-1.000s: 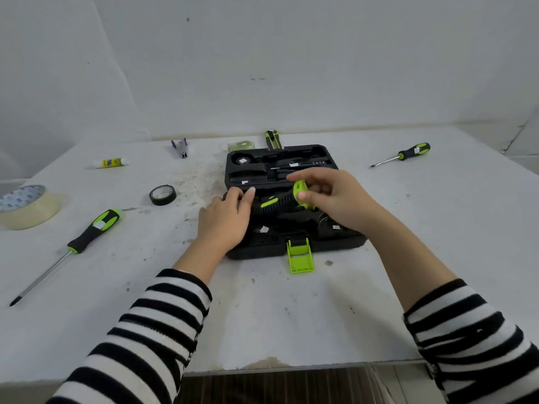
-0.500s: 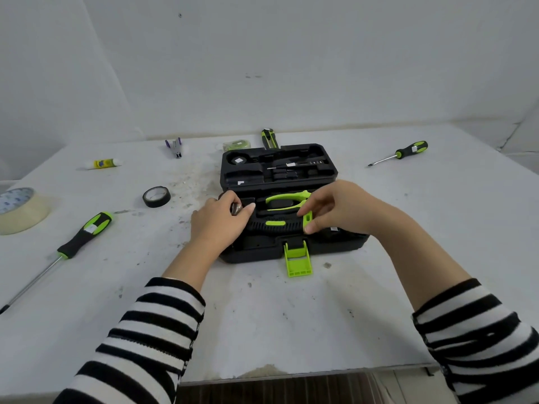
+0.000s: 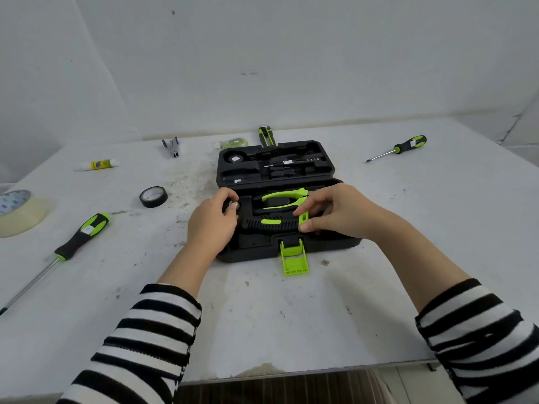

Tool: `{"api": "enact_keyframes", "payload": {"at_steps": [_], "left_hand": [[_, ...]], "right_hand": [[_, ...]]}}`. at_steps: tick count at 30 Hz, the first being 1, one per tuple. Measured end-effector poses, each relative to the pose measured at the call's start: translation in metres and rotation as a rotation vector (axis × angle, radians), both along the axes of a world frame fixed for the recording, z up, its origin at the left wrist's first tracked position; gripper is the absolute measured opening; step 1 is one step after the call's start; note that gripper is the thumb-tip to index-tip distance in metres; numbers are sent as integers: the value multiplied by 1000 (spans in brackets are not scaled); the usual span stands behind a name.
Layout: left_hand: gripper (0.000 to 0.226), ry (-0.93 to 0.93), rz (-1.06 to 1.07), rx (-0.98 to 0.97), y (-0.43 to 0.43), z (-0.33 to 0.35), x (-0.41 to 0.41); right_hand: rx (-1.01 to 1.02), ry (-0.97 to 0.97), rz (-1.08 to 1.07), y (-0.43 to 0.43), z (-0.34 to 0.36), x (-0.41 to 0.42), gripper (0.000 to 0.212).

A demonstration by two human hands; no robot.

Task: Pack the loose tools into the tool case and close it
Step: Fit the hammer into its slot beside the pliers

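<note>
A black tool case lies open at the table's middle, its lid half flat behind and a green latch hanging at the front. A black-and-green hammer lies across the near half. My left hand grips its metal head at the left. My right hand pinches the green end of its handle. Green-handled pliers sit just behind the hammer. Loose on the table are a long screwdriver at the left, a smaller screwdriver at the far right and a utility knife behind the case.
A black tape roll lies left of the case. A wide beige tape roll sits at the left edge. A glue stick, a small stapler and a green tape measure lie along the back. The table's front edge is near.
The hammer has come down from above the case into the near half. My right hand's fingers moved from on top of the handle's green end to pinching it low. My left hand stayed on the head.
</note>
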State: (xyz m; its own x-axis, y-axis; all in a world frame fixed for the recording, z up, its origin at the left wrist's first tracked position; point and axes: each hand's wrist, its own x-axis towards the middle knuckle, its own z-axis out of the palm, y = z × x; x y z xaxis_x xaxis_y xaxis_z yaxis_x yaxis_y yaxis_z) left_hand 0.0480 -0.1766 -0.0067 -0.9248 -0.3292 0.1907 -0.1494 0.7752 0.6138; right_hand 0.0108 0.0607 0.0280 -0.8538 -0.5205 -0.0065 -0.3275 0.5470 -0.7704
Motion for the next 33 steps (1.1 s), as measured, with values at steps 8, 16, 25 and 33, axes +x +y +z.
{"api": "enact_keyframes", "payload": {"at_steps": [8,16,25,33], "left_hand": [[59,-172,-63,148,3,6,3],[63,-427,-156,5,3,36,-12],[86,-799,-198,-523,33,79,-29],[80,-913,-173,-649,45,88,-27]], "right_hand": [[80,89,-19,-3,-5,2,18],[265,191,-31,-8,1,7,23],[480,251,-27,-23,11,6,24],[477,100,62,-26,27,-12,15]]}}
